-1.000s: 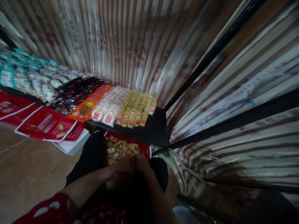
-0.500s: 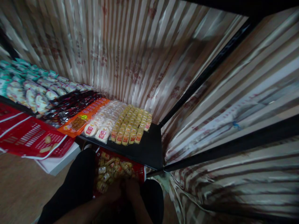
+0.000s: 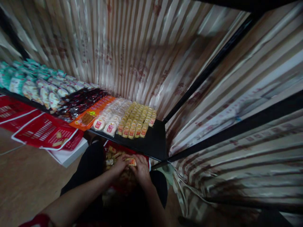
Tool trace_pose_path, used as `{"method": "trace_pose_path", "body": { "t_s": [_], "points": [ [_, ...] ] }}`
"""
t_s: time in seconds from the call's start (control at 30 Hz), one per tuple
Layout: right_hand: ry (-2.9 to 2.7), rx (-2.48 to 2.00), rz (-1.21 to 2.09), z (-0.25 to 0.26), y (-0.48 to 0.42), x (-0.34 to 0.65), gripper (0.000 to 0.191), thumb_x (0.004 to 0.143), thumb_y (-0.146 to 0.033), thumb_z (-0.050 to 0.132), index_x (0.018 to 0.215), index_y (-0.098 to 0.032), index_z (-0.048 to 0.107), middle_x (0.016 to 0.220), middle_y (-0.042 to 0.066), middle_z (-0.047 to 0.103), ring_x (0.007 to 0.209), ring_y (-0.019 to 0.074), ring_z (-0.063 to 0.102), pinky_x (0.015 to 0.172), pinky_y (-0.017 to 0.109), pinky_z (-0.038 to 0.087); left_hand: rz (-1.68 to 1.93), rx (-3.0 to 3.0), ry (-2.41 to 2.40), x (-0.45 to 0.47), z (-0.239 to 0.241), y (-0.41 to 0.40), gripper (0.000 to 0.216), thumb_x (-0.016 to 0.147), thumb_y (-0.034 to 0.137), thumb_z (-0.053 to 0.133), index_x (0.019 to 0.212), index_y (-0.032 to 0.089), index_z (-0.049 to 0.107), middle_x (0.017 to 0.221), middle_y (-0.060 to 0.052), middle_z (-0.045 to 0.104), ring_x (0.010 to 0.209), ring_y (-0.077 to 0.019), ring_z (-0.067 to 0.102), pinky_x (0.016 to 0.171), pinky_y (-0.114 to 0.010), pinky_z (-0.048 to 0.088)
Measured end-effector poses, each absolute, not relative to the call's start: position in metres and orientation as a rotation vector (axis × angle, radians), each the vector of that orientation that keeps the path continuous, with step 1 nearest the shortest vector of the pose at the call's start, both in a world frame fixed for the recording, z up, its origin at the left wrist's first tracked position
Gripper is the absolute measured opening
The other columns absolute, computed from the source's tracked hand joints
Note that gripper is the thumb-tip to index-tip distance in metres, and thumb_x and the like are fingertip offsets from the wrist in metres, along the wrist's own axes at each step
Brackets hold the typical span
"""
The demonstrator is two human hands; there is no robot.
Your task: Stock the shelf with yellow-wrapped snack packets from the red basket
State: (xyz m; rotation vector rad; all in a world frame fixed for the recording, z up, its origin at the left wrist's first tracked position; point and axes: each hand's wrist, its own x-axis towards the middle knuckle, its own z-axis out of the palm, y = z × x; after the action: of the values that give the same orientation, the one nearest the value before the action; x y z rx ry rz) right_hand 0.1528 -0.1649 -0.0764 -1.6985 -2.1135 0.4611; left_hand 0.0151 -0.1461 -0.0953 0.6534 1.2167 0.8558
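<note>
Both hands are low in the view, over the person's lap and just below the front edge of a black shelf [image 3: 153, 143]. The left hand [image 3: 120, 165] and the right hand [image 3: 142, 167] are close together, and their fingers are closed on the two ends of one small yellow snack packet [image 3: 131, 162], held level between them. The view is dark and blurred here, so the finger placement cannot be told more closely. The packet is held just above an open red bag [image 3: 111, 145] of similar small packets [image 3: 110, 156], which rests between the knees of the black trousers [image 3: 91, 164]. On the shelf, stock lies in ordered rows. From right to left there are yellow packets [image 3: 137, 121], round white packs with red labels [image 3: 107, 121], flat orange packs [image 3: 91, 113], dark wrappers [image 3: 79, 100] and teal-and-white bags [image 3: 35, 83]. Striped cloth [image 3: 142, 50] hangs behind and to the right of the shelf. To the left, a red printed sheet [image 3: 44, 132] lies over a white box [image 3: 68, 155] on the wooden floor [image 3: 26, 179].
</note>
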Motion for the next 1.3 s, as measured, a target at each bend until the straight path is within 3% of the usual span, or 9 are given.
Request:
{"method": "trace_pose_path", "body": {
  "t_s": [0.2,0.37,0.53,0.67,0.77,0.9,1.03,1.3],
  "points": [
    [-1.565,-1.674,0.486,-0.07,-0.17,0.15,0.061,0.074,-0.024,0.056,0.134,-0.018,0.043,0.135,0.013,0.045,0.122,0.0266,0.045,0.1,0.044,0.041,1.013,0.48,1.135,0.016,-0.063,-0.147,0.018,0.069,0.009,0.062,0.083,0.017,0.055,0.08,-0.001,0.06,0.069,-0.0109,0.061,0.058,-0.02,0.052],
    [-1.059,-1.493,0.888,-0.069,-0.163,0.151,0.073,0.073,-0.036,0.059,0.139,-0.019,0.03,0.108,0.009,0.063,0.085,0.0165,0.064,0.081,0.033,0.054,1.098,0.489,1.147,0.032,-0.048,-0.145,0.018,0.068,0.008,0.063,0.079,0.017,0.053,0.078,0.001,0.057,0.071,-0.0111,0.059,0.064,-0.024,0.055],
    [-0.749,-1.413,0.988,-0.07,-0.151,0.158,0.071,0.067,-0.043,0.065,0.128,-0.015,0.041,0.109,0.013,0.065,0.097,0.0222,0.065,0.084,0.034,0.053,1.126,0.547,1.073,0.06,-0.037,-0.139,0.015,0.071,0.01,0.057,0.081,0.018,0.05,0.079,0.002,0.056,0.076,-0.0118,0.06,0.074,-0.027,0.054],
    [-0.749,-1.423,0.918,-0.07,-0.138,0.174,0.069,0.067,-0.042,0.064,0.127,-0.017,0.042,0.105,0.01,0.067,0.094,0.022,0.066,0.083,0.033,0.053,1.016,0.736,1.179,0.081,-0.033,-0.129,0.014,0.076,0.012,0.049,0.088,0.018,0.049,0.083,0.0,0.059,0.079,-0.0134,0.061,0.076,-0.026,0.052],
    [-0.791,-1.444,0.801,-0.069,-0.121,0.191,0.066,0.069,-0.042,0.059,0.129,-0.018,0.041,0.102,0.009,0.067,0.091,0.0198,0.066,0.082,0.032,0.053,0.863,0.992,1.367,0.092,-0.03,-0.121,0.028,0.075,0.01,0.047,0.102,0.017,0.053,0.099,-0.006,0.062,0.085,-0.0148,0.061,0.083,-0.026,0.048],
    [-0.828,-1.482,0.68,-0.068,-0.089,0.214,0.068,0.071,-0.04,0.055,0.133,-0.016,0.037,0.107,0.011,0.064,0.093,0.0199,0.064,0.082,0.033,0.052,0.805,1.238,1.498,0.106,-0.027,-0.111,0.041,0.076,0.009,0.042,0.115,0.014,0.053,0.124,-0.011,0.054,0.108,-0.0173,0.055,0.098,-0.025,0.038],
    [-0.891,-1.521,0.618,-0.072,-0.051,0.229,0.063,0.072,-0.04,0.052,0.128,-0.014,0.042,0.113,0.014,0.062,0.098,0.0213,0.062,0.084,0.034,0.051,0.876,1.264,1.359,0.126,-0.031,-0.092,0.042,0.083,0.017,0.036,0.122,0.012,0.051,0.132,-0.011,0.051,0.124,-0.0178,0.045,0.108,-0.025,0.029],
    [-1.058,-1.546,0.591,-0.081,0.02,0.249,0.063,0.071,-0.043,0.051,0.126,-0.013,0.049,0.121,0.016,0.057,0.1,0.0234,0.061,0.085,0.036,0.05,0.9,1.149,1.178,0.165,-0.04,-0.025,0.054,0.09,0.028,0.034,0.139,0.007,0.032,0.149,-0.012,0.03,0.138,-0.0161,0.026,0.115,-0.026,0.016]
  ]
}}
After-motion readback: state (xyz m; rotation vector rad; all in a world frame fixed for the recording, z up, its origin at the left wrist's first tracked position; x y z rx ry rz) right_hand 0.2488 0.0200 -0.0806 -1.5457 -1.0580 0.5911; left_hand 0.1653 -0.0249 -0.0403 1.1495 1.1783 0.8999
